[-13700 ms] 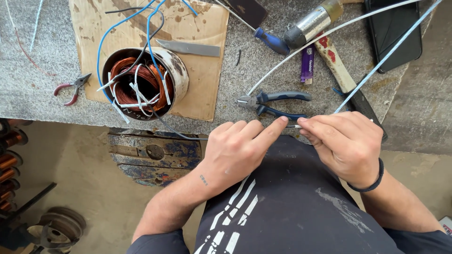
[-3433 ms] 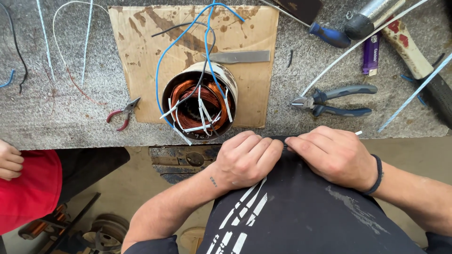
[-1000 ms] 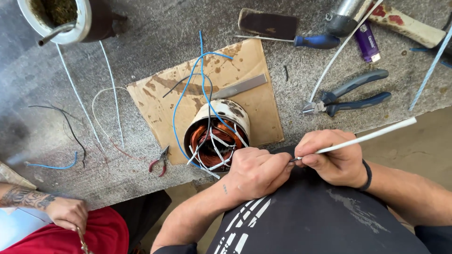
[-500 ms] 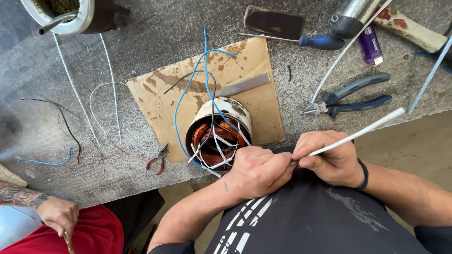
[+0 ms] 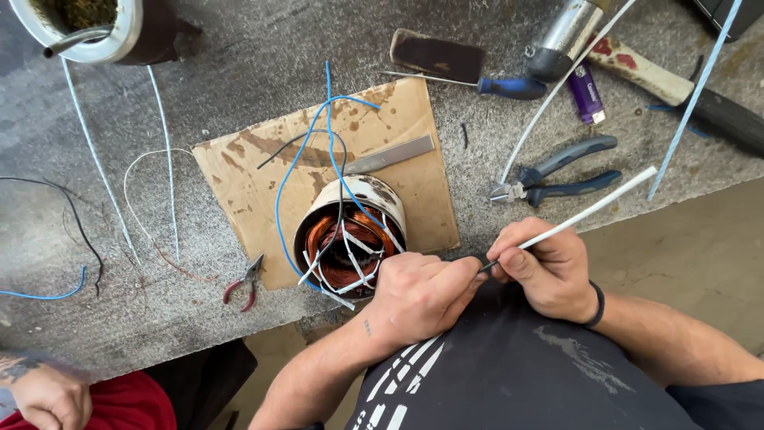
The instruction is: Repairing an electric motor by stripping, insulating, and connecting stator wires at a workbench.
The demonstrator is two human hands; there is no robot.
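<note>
Fingers [image 5: 521, 256] of the right hand [image 5: 549, 267] are pinching the near end of a thin white sleeve [image 5: 593, 211], which is slanting up and right past the bench [image 5: 239, 48] edge. Fingers of the left hand [image 5: 418, 295] are curling shut around a fine wire [image 5: 476, 261] that is meeting the sleeve's mouth between both hands, at the bench's near edge.

The sleeve is looking light and bendy, probably slick, so pinching close to its open end is the best hold; farther out it would be flexing away. The wire is looking thin and easily kinked, best gripped just short of its tip.

Left of the hands, a stator [image 5: 350, 239] with copper windings is sitting on cardboard [image 5: 255, 183], blue and white leads trailing from it. Pliers [image 5: 557, 171] are lying just beyond the right hand.

Compared with half a second ago, the hands are sitting in nearly the same spot, with the sleeve lying at a slightly flatter slant.
</note>
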